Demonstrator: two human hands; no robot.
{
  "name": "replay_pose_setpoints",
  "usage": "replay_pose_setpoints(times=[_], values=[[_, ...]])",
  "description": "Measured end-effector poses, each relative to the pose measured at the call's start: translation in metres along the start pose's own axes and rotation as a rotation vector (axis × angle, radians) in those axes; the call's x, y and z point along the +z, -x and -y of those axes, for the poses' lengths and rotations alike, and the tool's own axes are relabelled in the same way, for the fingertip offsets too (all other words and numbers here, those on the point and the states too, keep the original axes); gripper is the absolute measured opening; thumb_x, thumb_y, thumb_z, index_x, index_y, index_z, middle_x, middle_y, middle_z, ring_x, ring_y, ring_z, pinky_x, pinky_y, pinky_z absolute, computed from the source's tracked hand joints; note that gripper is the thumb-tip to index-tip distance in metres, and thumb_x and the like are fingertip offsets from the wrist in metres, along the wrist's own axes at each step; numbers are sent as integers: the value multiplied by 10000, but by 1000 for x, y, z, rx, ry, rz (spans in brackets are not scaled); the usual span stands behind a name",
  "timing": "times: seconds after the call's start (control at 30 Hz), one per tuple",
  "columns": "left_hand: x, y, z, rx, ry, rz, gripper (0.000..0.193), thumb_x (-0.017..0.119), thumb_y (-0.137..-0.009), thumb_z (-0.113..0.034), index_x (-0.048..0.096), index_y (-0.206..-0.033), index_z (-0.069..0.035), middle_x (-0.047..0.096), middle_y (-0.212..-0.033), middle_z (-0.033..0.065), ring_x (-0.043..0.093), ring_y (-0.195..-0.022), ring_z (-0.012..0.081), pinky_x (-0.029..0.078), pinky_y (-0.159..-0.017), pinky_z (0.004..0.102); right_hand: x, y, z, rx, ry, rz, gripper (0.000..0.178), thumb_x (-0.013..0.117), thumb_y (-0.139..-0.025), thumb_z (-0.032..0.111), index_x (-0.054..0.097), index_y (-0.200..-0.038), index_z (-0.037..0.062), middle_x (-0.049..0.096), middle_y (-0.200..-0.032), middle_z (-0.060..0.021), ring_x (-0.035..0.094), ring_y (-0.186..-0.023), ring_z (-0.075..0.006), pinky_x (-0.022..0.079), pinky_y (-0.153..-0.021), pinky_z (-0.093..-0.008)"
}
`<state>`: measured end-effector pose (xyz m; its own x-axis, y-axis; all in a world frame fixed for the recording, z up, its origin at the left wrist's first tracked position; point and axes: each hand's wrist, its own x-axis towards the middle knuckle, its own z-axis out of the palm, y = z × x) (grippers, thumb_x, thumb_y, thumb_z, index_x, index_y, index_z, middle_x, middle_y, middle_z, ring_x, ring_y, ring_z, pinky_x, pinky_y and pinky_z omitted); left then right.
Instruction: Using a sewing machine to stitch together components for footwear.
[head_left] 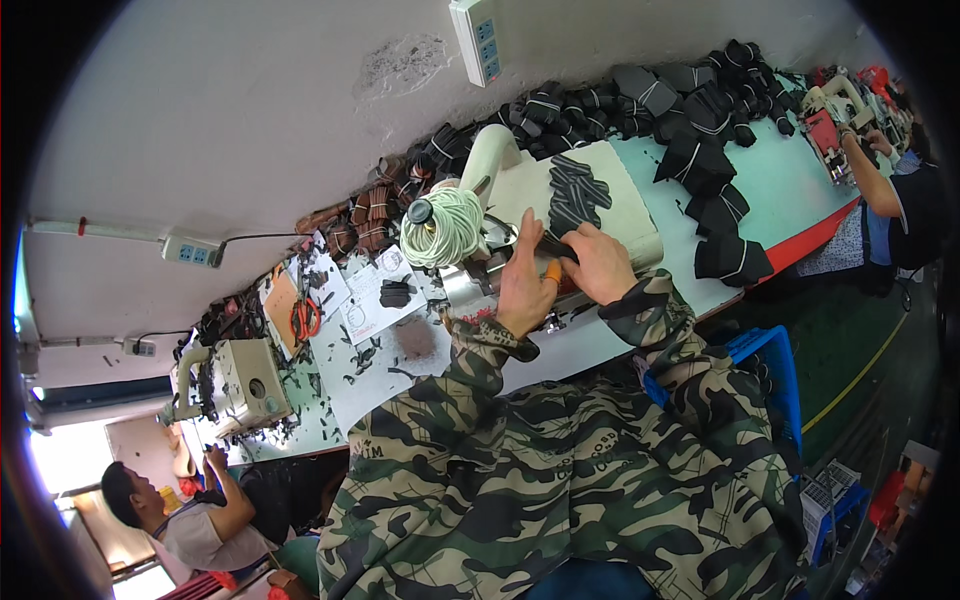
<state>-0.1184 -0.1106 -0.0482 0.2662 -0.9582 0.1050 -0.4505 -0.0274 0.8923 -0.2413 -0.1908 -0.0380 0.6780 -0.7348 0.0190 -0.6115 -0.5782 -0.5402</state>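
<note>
My left hand (527,285) is at the cream bench machine, its fingers stretched out flat beside the metal working parts. An orange band wraps one of its digits. Close by, my right hand (602,264) has its fingers bent and pressed together on a dark strip (553,244) between the hands. The fingertips partly hide that strip. On the machine's cream top (628,222) lies a bunch of black strips (578,192), just beyond my right hand. A spool of pale green cord (440,230) stands to the left of my left hand.
Bundled black pieces (690,100) line the wall, with brown bundles (375,205) farther left. Orange-handled scissors (305,318), paper sheets (372,298) and black scraps lie left. A blue crate (785,375) stands at right. Co-workers sit at machines on both sides.
</note>
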Motion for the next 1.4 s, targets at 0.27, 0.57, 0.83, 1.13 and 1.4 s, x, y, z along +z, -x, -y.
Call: replay_pose_setpoints(times=[0.27,0.57,0.83,1.13,1.4], values=[[-8,28,-11,-482,778,-147,276,454,-890,-206,581,-1015,4,608,-872,120,579,-806,122,447,-636,248,-11,26,36,-122,-543,67,239,637,-706,123,574,-902,2,566,-745,-154,567,-658,-323,453,-596,-370],[-57,56,-13,-20,-391,241,352,597,-817,-277,556,-1013,12,604,-713,195,585,-550,353,472,-508,394,10,23,40,128,-927,335,247,685,-737,111,623,-948,-2,604,-671,-50,557,-616,-76,435,-537,-224],[-85,73,10,-630,644,232,412,312,-964,-288,390,-1262,-15,591,-860,133,600,-481,192,389,-345,211,32,19,62,380,-1164,290,168,667,-775,92,576,-869,-14,603,-678,-40,577,-582,-81,429,-463,-199],[-130,43,17,-803,325,531,301,331,-926,-195,469,-1106,2,636,-751,125,601,-443,169,371,-303,202,48,1,53,307,-893,581,156,646,-795,108,588,-843,-29,611,-652,-63,609,-582,-116,454,-485,-226],[-129,10,22,-909,382,573,297,350,-945,-199,473,-1136,-7,648,-724,128,544,-379,128,312,-280,199,47,-22,37,-167,-289,112,194,642,-681,111,618,-836,-3,620,-699,-144,603,-659,-306,473,-625,-368]])
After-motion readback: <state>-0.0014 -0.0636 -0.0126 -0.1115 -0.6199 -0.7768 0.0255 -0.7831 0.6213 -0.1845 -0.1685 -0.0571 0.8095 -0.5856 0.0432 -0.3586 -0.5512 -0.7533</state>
